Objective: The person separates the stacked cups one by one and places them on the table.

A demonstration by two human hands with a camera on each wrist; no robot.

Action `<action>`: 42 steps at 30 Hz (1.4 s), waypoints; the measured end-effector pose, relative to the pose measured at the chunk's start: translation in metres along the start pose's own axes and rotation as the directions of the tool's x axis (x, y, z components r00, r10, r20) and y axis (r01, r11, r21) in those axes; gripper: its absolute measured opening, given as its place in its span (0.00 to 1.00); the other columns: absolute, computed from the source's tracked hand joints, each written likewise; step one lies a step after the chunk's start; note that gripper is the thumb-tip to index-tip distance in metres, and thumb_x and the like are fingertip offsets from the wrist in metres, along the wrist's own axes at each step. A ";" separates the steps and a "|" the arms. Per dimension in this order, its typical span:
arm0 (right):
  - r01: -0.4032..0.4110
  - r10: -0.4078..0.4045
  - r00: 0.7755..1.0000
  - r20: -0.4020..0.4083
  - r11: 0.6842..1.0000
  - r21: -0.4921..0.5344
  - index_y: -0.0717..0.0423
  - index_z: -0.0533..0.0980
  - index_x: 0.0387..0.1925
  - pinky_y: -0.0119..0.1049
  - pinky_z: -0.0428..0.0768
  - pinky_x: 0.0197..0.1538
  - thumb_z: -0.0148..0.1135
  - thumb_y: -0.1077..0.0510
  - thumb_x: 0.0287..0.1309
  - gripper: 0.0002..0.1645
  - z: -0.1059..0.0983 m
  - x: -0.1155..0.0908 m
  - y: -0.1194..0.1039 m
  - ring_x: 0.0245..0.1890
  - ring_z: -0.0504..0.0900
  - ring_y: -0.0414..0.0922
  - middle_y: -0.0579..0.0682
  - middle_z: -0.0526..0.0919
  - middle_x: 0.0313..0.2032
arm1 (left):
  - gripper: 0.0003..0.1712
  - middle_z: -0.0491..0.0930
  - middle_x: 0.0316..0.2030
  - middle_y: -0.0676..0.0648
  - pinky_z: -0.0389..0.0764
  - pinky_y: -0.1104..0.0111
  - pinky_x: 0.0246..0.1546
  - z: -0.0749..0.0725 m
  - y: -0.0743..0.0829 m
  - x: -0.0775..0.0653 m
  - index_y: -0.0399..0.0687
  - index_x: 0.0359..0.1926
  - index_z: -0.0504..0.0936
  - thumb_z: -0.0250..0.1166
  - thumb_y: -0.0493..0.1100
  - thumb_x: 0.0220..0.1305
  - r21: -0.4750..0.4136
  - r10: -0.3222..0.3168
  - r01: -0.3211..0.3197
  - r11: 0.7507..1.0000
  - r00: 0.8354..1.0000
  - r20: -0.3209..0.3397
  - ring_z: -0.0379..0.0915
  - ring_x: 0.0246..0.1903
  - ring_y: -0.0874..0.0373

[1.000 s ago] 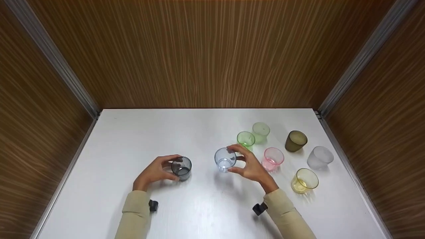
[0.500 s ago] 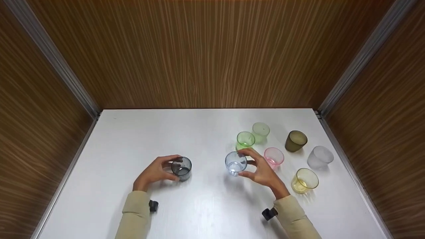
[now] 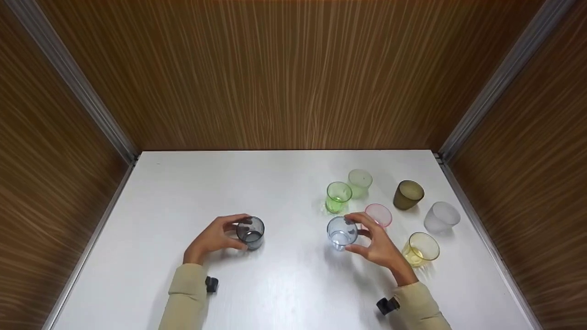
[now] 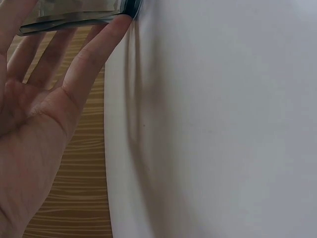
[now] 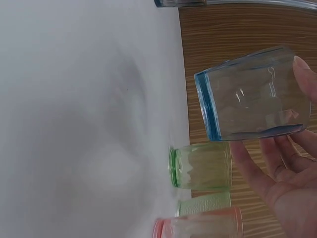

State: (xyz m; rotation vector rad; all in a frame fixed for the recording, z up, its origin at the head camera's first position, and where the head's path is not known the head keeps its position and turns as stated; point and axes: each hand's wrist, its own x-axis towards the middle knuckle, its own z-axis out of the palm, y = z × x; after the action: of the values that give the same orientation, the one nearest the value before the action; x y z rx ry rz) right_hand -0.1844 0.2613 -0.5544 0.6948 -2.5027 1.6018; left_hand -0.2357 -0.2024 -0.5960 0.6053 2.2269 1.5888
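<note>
My left hand (image 3: pixel 213 236) grips a dark grey glass (image 3: pixel 252 238) at left of centre, thumb and fingers around its side. Part of that glass (image 4: pixel 74 12) shows at the top of the left wrist view. On the right, my right hand (image 3: pixel 378 247) holds a pale blue glass (image 3: pixel 340 234) upright between thumb and fingers. In the right wrist view the blue glass (image 5: pixel 247 101) is raised, its base clear of the white table. Just behind it stands a green glass (image 3: pixel 338 201). A pink glass (image 3: pixel 379 213) is partly hidden behind my right hand.
A frosted green glass (image 3: pixel 360 183) stands close behind the green one. Farther right are a dark olive glass (image 3: pixel 408 195), a frosted clear glass (image 3: pixel 441 218) and a yellow glass (image 3: pixel 419 252) near my right wrist. Wood-grain walls (image 3: pixel 293 78) enclose the white table (image 3: pixel 192 183).
My right hand has carried the blue glass to the right and toward me, uncovering the green glass and covering more of the pink one. My left hand and the grey glass have stayed put.
</note>
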 end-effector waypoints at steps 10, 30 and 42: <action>0.010 -0.010 1.000 -0.023 1.000 -0.014 0.62 0.75 0.64 0.39 0.88 0.56 0.83 0.70 0.39 0.45 -0.010 -0.018 0.007 0.59 0.78 0.40 0.60 0.80 0.56 | 0.50 0.78 0.67 0.41 0.75 0.50 0.70 0.000 -0.001 0.000 0.53 0.72 0.74 0.84 0.40 0.47 -0.005 -0.010 0.010 1.000 1.000 0.004 0.75 0.67 0.40; -0.017 0.018 0.997 -0.078 1.000 0.009 0.67 0.74 0.64 0.29 0.86 0.53 0.81 0.71 0.42 0.44 -0.023 -0.057 0.022 0.59 0.78 0.34 0.65 0.78 0.59 | 0.50 0.77 0.67 0.41 0.80 0.67 0.62 0.001 -0.002 0.000 0.53 0.72 0.74 0.84 0.37 0.47 -0.027 -0.046 0.046 0.999 0.999 -0.010 0.74 0.67 0.41; -0.113 0.110 0.988 -0.112 0.993 -0.027 0.62 0.75 0.65 0.30 0.85 0.52 0.83 0.68 0.41 0.45 -0.031 -0.075 0.025 0.58 0.77 0.35 0.60 0.80 0.58 | 0.50 0.77 0.67 0.40 0.78 0.63 0.66 0.001 -0.003 0.000 0.51 0.72 0.74 0.84 0.38 0.46 -0.017 -0.033 0.033 0.999 0.999 -0.015 0.74 0.67 0.40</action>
State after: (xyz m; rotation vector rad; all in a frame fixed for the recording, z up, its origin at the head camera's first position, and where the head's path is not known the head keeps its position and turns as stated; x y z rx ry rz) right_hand -0.1330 0.3213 -0.5853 0.4564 -2.5224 1.5821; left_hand -0.2361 -0.2025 -0.5989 0.5503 2.2207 1.5995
